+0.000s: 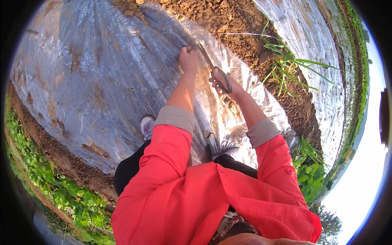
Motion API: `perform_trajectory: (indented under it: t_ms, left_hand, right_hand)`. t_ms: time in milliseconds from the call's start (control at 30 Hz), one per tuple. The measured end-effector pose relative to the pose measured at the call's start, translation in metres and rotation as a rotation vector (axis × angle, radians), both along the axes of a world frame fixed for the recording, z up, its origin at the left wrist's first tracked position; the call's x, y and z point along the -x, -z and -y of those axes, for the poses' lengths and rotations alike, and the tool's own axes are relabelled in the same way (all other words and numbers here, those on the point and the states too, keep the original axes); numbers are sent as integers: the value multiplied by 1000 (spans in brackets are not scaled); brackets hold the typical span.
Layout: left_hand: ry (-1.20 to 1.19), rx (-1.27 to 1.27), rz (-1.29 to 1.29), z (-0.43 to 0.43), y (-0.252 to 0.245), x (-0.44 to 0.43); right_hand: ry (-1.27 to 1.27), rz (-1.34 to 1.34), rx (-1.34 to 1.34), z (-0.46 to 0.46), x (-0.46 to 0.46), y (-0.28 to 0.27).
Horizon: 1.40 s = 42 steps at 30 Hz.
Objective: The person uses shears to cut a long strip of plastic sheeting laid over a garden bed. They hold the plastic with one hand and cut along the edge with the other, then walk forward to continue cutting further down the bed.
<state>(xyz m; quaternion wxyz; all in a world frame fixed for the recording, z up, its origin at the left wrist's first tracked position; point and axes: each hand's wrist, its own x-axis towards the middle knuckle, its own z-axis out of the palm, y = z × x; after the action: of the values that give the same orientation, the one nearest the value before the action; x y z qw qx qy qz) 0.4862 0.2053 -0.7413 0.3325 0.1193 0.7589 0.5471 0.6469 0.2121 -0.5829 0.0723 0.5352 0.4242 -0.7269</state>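
Observation:
Clear plastic mulch film (122, 82) covers the soil bed in front of me, wrinkled, with dirt patches on it. My left hand (188, 59) is closed on a pinched bit of the film near the bed's far side. My right hand (228, 87) holds a pair of scissors (205, 56) by the dark handles, fingers through the loops. The blades point up and left, their tips just right of my left fist. Whether the blades are parted is hard to tell.
A furrow of crumbly brown soil (235, 27) runs beyond the film, with a clump of long green leaves (284, 64) lying on it. Another film-covered bed (321, 61) lies past that. My shoe (148, 125) stands on the film. Leafy plants (70, 196) grow at lower left.

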Motion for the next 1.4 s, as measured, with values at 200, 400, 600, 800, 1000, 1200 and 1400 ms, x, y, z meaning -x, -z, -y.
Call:
perform_trajectory:
  t_ms: [200, 400, 600, 800, 1000, 1200, 1400]
  left_hand:
    - [17, 1, -15, -1, -1, 0]
    - [54, -17, 71, 5, -9, 1]
    - [48, -55, 46, 5, 0, 0]
    - [73, 4, -28, 8, 8, -2]
    - [104, 11, -130, 9, 8, -5]
    - [124, 53, -156, 10, 4, -4]
    - [92, 80, -55, 11, -15, -6]
  right_hand:
    - [27, -27, 14, 3, 8, 4]
    - [15, 42, -60, 3, 18, 12]
    - [5, 58, -120, 13, 14, 18]
    - [-21, 130, -170, 11, 21, 25]
    - [-32, 151, -341, 11, 33, 31]
    - [-70, 192, -247, -7, 38, 19]
    - [8, 137, -240, -12, 35, 3]
